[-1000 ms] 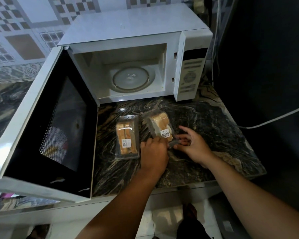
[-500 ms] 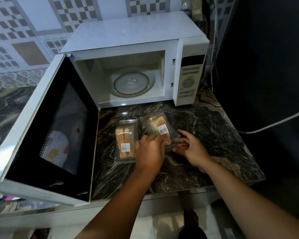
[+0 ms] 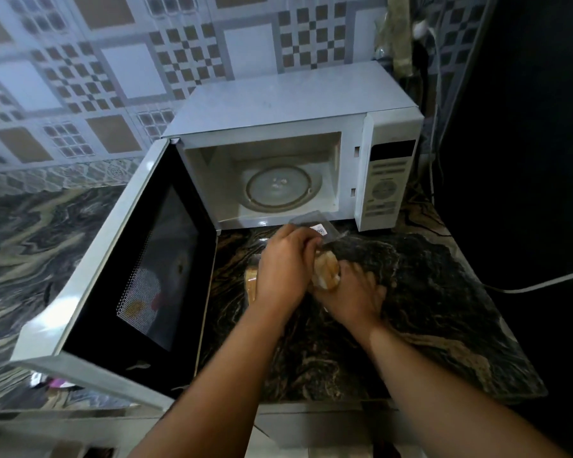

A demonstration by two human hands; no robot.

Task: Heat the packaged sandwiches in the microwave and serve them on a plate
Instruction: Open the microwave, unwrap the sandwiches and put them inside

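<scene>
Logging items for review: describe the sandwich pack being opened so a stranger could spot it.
In front of the open white microwave, on the dark marbled counter, both hands meet. The sandwich pack is between them, its clear labelled lid lifted; the other pack lies mostly hidden under the left hand.

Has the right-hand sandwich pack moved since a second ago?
Yes. The pack, flat before, is now lifted and open in both hands, its lid nearer the microwave.

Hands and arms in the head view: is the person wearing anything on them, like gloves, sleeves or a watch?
Nothing shows. The left hand and right hand are bare, without gloves, and I see no rings. Both forearms are bare up to the frame's edge: no sleeve, watch or bracelet visible.
</scene>
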